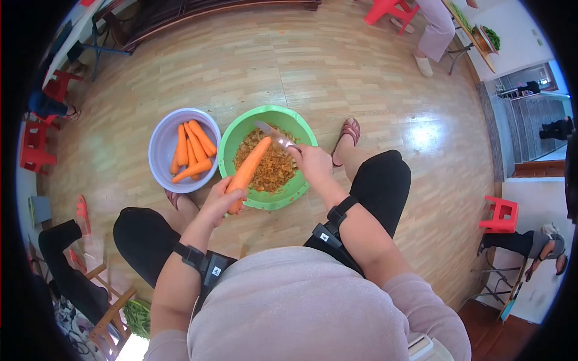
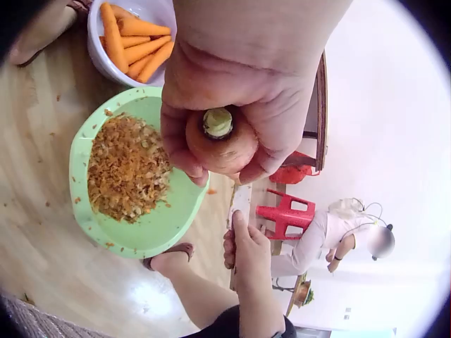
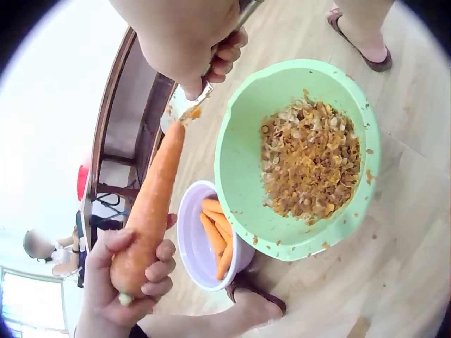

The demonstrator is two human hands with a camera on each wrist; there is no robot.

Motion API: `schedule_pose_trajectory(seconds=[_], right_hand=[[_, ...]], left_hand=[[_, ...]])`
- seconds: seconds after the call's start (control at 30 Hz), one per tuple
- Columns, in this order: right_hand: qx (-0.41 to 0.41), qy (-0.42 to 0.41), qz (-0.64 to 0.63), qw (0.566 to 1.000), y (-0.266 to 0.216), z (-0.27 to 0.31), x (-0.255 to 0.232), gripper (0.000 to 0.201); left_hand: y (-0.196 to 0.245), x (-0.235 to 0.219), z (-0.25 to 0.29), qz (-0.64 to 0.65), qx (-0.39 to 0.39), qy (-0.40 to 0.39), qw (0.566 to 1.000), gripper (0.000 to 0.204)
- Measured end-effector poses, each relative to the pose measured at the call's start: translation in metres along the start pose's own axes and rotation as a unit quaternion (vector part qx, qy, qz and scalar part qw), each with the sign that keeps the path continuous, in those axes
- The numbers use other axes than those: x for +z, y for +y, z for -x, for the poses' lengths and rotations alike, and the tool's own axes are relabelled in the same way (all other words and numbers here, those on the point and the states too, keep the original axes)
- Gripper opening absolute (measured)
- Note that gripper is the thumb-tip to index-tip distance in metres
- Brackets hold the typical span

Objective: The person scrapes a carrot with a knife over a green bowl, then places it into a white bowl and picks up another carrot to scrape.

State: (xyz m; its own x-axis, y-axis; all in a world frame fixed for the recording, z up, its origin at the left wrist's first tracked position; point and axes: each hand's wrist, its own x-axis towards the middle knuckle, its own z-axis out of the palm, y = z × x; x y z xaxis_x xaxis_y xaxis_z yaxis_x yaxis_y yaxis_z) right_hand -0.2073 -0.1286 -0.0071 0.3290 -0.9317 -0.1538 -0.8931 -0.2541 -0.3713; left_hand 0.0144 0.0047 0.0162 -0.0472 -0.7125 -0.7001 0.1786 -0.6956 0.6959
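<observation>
A large orange carrot (image 1: 248,171) slants over the green basin (image 1: 271,200), gripped near its thick stem end by my left hand (image 1: 220,201). In the left wrist view that stem end (image 2: 220,125) faces the camera, with fingers curled round it. My right hand (image 1: 314,165) grips the handle of a metal knife (image 1: 278,137). Its blade is right at the carrot's narrow tip, and orange shavings cling to it in the right wrist view. Orange and brownish peelings (image 3: 310,169) cover the basin's bottom.
Left of the green basin stands a pale purple basin (image 1: 159,147) holding several carrots (image 1: 195,144). Both basins are on the wood-patterned floor (image 1: 241,66), between sandalled feet. Red stools (image 1: 501,215), tables and other people are around the room's edges.
</observation>
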Motion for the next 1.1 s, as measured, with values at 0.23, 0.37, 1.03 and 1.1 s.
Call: schedule_pose_trajectory(seconds=[0.23, 0.37, 1.03, 1.1], right_hand=[[-0.024, 0.014, -0.022, 0.999, -0.019, 0.010, -0.004, 0.037], [-0.042, 0.043, -0.032, 0.998, -0.019, 0.009, -0.006, 0.036], [-0.169, 0.033, -0.117, 0.978, -0.044, 0.026, 0.017, 0.043], [-0.116, 0.050, -0.083, 0.988, -0.031, 0.015, 0.011, 0.045]], left_hand=[[-0.002, 0.001, 0.000, 0.033, 0.041, 0.018, 0.998, 0.046], [0.001, 0.002, 0.003, 0.047, 0.040, 0.010, 0.998, 0.050], [-0.003, 0.006, 0.001, 0.036, 0.027, 0.011, 0.999, 0.048], [0.000, 0.006, 0.002, 0.037, 0.024, -0.007, 0.999, 0.047]])
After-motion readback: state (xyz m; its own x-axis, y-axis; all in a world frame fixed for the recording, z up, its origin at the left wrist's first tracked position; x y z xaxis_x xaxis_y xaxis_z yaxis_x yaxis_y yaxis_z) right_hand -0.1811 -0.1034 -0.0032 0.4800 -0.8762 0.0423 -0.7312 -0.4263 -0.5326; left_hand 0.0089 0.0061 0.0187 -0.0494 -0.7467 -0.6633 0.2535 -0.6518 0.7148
